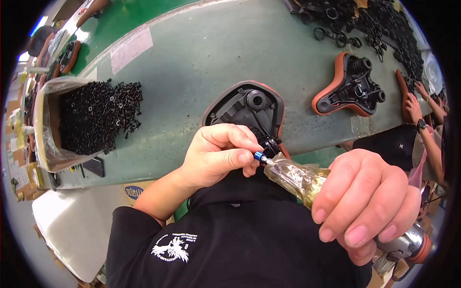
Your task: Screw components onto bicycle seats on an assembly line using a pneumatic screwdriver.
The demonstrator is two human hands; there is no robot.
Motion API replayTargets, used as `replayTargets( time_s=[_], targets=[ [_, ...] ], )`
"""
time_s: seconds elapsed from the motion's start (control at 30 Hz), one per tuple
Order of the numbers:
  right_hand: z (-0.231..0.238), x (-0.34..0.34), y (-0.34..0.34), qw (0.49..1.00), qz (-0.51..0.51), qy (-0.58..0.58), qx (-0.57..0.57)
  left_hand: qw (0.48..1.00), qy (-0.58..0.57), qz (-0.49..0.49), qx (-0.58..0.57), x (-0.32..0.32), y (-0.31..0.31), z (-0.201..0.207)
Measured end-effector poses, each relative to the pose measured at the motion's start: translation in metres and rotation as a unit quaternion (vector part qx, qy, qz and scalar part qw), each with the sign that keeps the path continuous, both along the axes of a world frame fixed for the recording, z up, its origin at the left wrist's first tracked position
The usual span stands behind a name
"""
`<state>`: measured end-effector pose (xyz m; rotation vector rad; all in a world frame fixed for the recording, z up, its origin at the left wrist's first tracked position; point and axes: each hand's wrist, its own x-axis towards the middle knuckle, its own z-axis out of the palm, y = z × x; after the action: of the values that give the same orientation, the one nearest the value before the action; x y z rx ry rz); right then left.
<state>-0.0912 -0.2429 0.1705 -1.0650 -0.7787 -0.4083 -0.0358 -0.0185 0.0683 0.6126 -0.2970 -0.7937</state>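
Note:
My right hand (367, 206) is wrapped around a power screwdriver (293, 176) whose front end is covered in clear, yellowish plastic. Its metal rear end with an orange ring shows below that hand. At the front sits a blue bit collar (260, 157), and my left hand (221, 151) has thumb and forefinger closed at its tip. Whether those fingers also pinch a small screw cannot be made out. Just beyond my hands, a bicycle saddle (230, 108) lies upside down on the green table (192, 57), its black underside up and its near part hidden by my left hand.
At the left, a plastic-lined box (45, 125) lies tipped, spilling black screws (103, 113). Another upturned saddle (353, 86) lies to the right. Black clamp parts (365, 29) are heaped at the far right. A co-worker's hand (413, 108) holds a brown saddle at the right edge.

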Motion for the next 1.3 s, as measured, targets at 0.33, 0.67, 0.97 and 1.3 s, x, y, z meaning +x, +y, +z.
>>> replayTargets(
  time_s=[0.33,0.67,0.97,1.3],
  targets=[
    [-0.009,-0.012,-0.012,0.998,-0.042,0.044,-0.005,0.997,-0.015,-0.043,0.064,0.009,-0.012,0.001],
    [-0.014,-0.007,-0.021,0.999,-0.033,0.021,-0.029,0.906,-0.378,0.013,0.191,0.055,-0.01,0.018],
    [0.012,0.014,0.002,0.975,-0.14,0.072,-0.156,0.745,-0.617,-0.047,0.247,0.135,-0.031,-0.032],
    [-0.018,0.036,0.001,0.974,-0.09,0.063,-0.2,0.831,-0.513,0.034,0.212,0.096,-0.027,-0.059]
  ],
)
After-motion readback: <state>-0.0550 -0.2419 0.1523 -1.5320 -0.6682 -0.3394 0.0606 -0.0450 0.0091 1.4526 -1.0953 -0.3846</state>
